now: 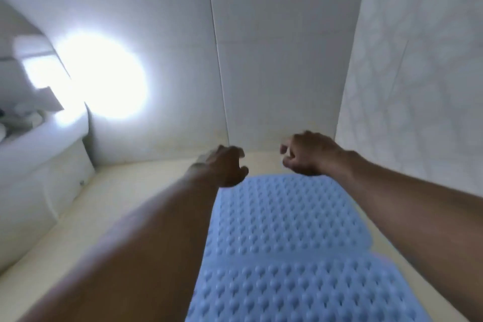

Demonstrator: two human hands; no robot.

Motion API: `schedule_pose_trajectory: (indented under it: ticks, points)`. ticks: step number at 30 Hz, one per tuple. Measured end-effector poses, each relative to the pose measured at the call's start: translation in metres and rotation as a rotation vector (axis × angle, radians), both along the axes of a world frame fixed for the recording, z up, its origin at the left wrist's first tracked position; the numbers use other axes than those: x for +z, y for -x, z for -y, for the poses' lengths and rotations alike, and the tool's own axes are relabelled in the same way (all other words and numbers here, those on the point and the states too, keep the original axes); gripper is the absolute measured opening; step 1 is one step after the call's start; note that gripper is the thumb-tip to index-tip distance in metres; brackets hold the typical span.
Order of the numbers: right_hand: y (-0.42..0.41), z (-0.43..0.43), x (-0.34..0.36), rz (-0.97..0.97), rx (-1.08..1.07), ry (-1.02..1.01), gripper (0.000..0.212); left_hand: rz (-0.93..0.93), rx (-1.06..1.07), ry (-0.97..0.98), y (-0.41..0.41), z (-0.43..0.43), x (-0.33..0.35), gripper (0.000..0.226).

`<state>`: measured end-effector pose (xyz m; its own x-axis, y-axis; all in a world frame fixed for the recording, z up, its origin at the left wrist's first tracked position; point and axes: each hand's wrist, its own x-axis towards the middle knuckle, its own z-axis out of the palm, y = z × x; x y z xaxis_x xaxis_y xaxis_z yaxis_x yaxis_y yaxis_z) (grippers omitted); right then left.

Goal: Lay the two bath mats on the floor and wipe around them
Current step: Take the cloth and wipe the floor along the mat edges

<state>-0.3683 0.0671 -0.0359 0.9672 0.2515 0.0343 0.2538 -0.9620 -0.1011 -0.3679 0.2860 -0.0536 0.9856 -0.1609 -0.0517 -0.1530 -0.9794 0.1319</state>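
Note:
Two blue bath mats with raised bumps lie end to end on the cream floor [125, 206]. The far mat [287, 212] reaches almost to the back wall, and the near mat [300, 293] meets it at a seam. My left hand [224, 166] hovers over the far mat's left far corner, fingers loosely curled and apart, holding nothing. Over the right far corner my right hand [307, 155] hangs palm down with fingers bent, nothing in it. No cloth shows in view.
A white fixture [39, 170] stands at the left against the floor edge. The white tiled back wall [274, 60] carries a bright light glare [104, 76]. A patterned tiled wall [418, 86] closes the right side. Strips of bare floor run along both sides of the mats.

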Motion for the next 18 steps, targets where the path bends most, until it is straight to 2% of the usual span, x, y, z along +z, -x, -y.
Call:
schedule_pose_trajectory:
  ticks: [4, 8, 12, 18]
  points:
    - [-0.029, 0.019, 0.108, 0.153, -0.029, -0.081, 0.036, 0.166, -0.025, 0.041, -0.041, 0.016, 0.121, 0.075]
    - [-0.038, 0.027, 0.174, 0.197, -0.048, -0.171, 0.045, 0.217, -0.027, 0.022, -0.052, 0.025, 0.202, 0.085]
    - [-0.044, 0.029, 0.208, 0.227, -0.034, -0.21, 0.053, 0.246, -0.026, 0.016, -0.056, 0.025, 0.238, 0.077]
    - [-0.047, 0.023, 0.218, 0.245, -0.011, -0.224, 0.059, 0.235, -0.015, -0.001, -0.057, 0.016, 0.24, 0.078]
